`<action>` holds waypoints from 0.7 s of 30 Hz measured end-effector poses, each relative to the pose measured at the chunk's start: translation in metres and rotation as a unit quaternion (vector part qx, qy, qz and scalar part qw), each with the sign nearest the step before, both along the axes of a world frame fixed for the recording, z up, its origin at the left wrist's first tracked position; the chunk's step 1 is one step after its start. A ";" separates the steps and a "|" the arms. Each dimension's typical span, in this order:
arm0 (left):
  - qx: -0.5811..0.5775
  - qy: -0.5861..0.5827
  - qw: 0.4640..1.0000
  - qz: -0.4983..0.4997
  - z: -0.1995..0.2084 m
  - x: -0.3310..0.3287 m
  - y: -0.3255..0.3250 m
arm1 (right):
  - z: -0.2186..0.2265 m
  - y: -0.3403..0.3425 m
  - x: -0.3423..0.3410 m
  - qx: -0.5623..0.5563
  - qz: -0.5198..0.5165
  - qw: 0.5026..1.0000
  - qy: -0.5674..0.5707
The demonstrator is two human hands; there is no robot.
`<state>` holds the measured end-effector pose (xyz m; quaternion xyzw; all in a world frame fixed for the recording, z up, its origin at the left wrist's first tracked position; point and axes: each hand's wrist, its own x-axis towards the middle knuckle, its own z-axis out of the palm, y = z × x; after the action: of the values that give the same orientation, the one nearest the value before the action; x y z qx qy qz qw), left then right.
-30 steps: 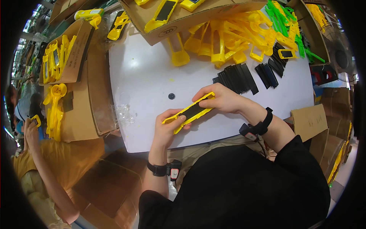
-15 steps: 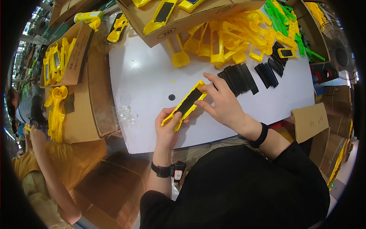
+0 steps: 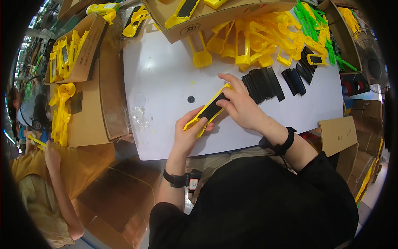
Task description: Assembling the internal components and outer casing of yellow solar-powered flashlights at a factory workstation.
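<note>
My left hand (image 3: 191, 132) is closed round the near end of a long yellow plastic frame (image 3: 201, 132), its thumb lying on top. Inside that frame lies a flat black strip (image 3: 210, 110). At the frame's far end my right hand (image 3: 244, 107) grips with thumb and fingers, the thumb tip on the black strip and the index finger stretched out past it. A small black disc (image 3: 191, 99) lies on the white table (image 3: 166, 83), left of the frame. Several black strips (image 3: 264, 85) lie in a row just beyond my right hand.
Yellow plastic parts (image 3: 265, 37) are heaped at the back, beside green parts (image 3: 309, 23). A cardboard box (image 3: 232, 18) overhangs the table's far side. To the left, another box (image 3: 85, 54) holds yellow pieces. A co-worker's hand (image 3: 52, 157) holds a yellow part at far left.
The frame has moved slightly right and up relative to the disc. My right thumb has come down on the strip, and the right fingers have closed over the far end. The view has shifted a little.
</note>
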<state>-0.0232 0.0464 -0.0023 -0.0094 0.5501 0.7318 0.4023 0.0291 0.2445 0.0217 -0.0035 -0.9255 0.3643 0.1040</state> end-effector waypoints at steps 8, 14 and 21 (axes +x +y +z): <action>0.005 -0.040 0.999 0.004 -0.002 -0.001 -0.003 | -0.003 -0.001 0.002 -0.046 -0.015 0.998 -0.029; -0.019 -0.042 0.998 0.038 0.004 0.000 0.002 | -0.001 -0.009 0.003 -0.008 -0.065 0.998 0.021; -0.020 -0.030 0.999 0.032 0.002 0.001 0.001 | -0.002 -0.001 0.001 0.019 -0.023 0.999 -0.026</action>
<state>-0.0217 0.0478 -0.0007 -0.0572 0.5518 0.7326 0.3943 0.0296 0.2432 0.0202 -0.0321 -0.9343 0.3440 0.0881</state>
